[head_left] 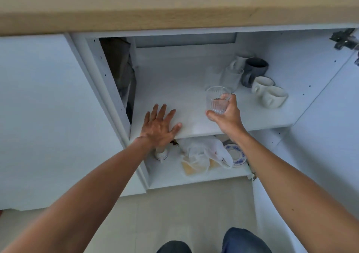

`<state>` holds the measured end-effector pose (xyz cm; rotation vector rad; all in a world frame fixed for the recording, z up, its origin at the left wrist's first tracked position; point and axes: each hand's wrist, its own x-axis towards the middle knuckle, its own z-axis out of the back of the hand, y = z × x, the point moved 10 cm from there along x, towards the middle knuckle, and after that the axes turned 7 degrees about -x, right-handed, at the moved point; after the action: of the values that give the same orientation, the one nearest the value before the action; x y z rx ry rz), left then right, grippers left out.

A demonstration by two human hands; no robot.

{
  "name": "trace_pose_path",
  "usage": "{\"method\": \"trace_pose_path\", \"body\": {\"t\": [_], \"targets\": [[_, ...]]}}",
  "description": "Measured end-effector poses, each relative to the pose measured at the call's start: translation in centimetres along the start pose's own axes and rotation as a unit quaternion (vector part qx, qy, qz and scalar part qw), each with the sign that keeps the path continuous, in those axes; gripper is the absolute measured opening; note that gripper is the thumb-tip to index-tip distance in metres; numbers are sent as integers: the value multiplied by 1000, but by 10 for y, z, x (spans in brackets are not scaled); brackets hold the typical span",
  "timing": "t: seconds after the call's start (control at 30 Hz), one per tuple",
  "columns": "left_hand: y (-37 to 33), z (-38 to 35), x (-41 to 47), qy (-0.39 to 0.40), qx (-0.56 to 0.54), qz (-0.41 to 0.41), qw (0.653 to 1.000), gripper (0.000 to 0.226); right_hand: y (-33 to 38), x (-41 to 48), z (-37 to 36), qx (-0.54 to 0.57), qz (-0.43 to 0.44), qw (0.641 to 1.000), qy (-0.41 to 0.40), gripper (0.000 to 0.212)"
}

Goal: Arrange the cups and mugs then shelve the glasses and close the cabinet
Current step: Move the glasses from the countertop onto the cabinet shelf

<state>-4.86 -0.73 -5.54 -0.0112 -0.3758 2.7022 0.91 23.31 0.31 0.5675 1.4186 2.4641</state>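
Note:
My right hand [228, 116] grips a clear ribbed glass [217, 99], upright over the white upper shelf [171, 89] of the open cabinet. My left hand [159, 126] lies flat, fingers spread, on the shelf's front edge. Two more clear glasses [223, 78] stand further back. Behind them are a white mug [242, 58] and a dark grey mug [254, 71]. Two cream mugs [269, 93] lie on their sides to the right.
The lower shelf holds a crumpled plastic bag [204, 153], a blue-patterned saucer [236, 153] and a small white item [161, 153]. The cabinet door [320, 136] stands open at right. A wooden countertop [174, 6] overhangs above. A dark gap [120, 74] opens at the shelf's left.

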Motion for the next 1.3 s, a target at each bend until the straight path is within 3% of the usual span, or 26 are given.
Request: {"method": "trace_pose_path", "body": {"t": [0.13, 0.7, 1.3], "targets": [[10, -5, 11, -3, 8, -1, 1000, 88, -7, 15, -10, 1, 35, 999, 6, 64], [23, -9, 29, 43, 4, -4, 999, 88, 7, 90, -67, 11, 64, 998, 22, 57], [40, -11, 39, -1, -10, -5, 1000, 90, -13, 151, -100, -38, 17, 999, 4, 64]]}}
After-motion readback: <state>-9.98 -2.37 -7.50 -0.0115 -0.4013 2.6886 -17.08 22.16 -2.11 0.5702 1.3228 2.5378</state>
